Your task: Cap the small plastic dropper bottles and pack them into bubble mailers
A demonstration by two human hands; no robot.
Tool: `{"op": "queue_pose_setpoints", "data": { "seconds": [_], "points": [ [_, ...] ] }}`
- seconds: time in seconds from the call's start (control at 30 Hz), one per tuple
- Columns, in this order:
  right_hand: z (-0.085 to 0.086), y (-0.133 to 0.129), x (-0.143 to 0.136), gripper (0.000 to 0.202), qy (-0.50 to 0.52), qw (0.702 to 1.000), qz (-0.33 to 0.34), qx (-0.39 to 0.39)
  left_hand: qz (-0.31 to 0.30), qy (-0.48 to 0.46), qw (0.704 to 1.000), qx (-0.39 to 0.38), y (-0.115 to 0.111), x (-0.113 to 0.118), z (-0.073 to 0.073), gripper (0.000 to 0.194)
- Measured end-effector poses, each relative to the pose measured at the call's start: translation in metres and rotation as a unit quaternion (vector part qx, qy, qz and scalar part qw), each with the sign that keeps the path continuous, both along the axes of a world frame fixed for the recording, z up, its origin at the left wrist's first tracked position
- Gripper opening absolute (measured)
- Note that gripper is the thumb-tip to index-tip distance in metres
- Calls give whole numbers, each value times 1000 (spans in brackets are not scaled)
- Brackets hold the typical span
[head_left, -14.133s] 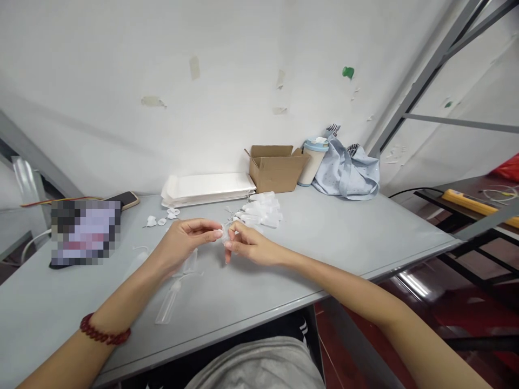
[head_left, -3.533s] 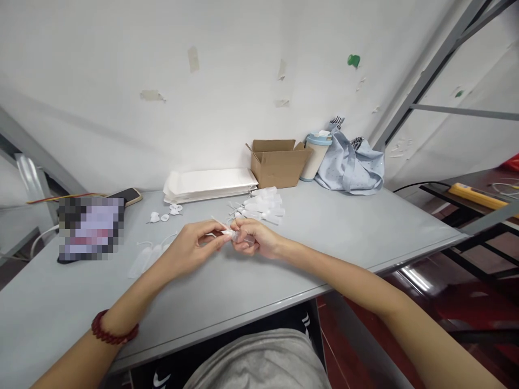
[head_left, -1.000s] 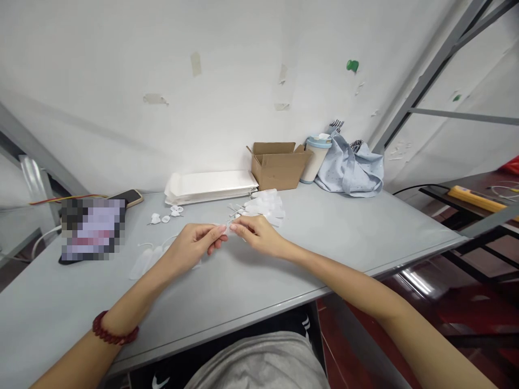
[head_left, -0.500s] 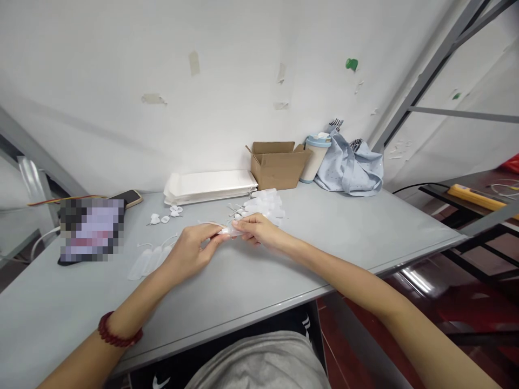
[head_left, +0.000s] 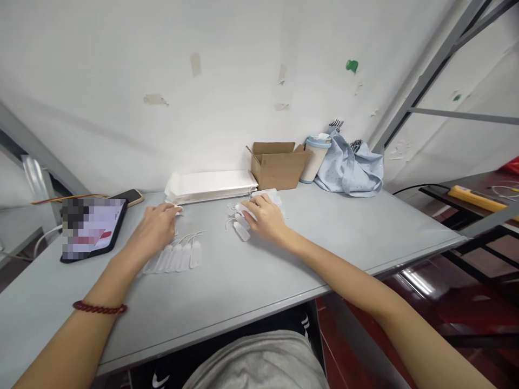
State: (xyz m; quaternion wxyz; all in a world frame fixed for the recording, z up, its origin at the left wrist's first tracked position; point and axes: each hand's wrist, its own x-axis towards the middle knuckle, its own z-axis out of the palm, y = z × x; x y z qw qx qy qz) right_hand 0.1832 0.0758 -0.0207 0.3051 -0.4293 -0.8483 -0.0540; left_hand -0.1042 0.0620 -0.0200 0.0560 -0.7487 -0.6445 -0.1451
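I have the left hand [head_left: 156, 229] at a small white piece [head_left: 179, 209] and the right hand [head_left: 265, 219] over the heap of white strips [head_left: 274, 196]; I can't tell whether either one's fingers are pinching anything. Translucent strips [head_left: 183, 256] lie in a row on the table [head_left: 243, 302] beside the left hand.

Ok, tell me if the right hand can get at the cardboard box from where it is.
Likely yes: the right hand is at the pile of white pieces, and the cardboard box stands just beyond it. Only that low pile seems to lie between, and the box's top looks open.
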Motion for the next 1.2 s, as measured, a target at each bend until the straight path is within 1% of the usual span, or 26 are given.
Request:
{"op": "queue_pose_setpoints", "data": {
  "seconds": [0.1,0.2,0.33,0.47,0.6,0.73,1.03,1.2],
  "points": [
    [0,1,0,21,-55,998,-17,7,-16,3,1000,-13,4,1,-7,45],
    [1,-1,-1,20,-80,996,-29,4,-29,-6,999,-25,6,2,-11,44],
    [1,-3,-3,19,-89,995,-33,2,-29,-13,999,-31,8,1,-11,43],
    [0,-5,-5,19,-93,995,-33,11,-18,-14,1000,-15,11,-5,-11,42],
    [-3,-5,-5,19,-97,995,-21,5,-1,6,1000,-9,16,-11,-17,43],
    [-4,-7,-6,19,-99,995,-15,-2,-15,21,999,-21,19,-12,-22,45],
    [-1,-14,-9,21,-103,995,1,-20,-9,43,998,-47,19,-10,-17,49],
    [-1,-18,-11,22,-114,993,6,-10,-17,47,997,-61,16,-7,-13,43]
  ]
}}
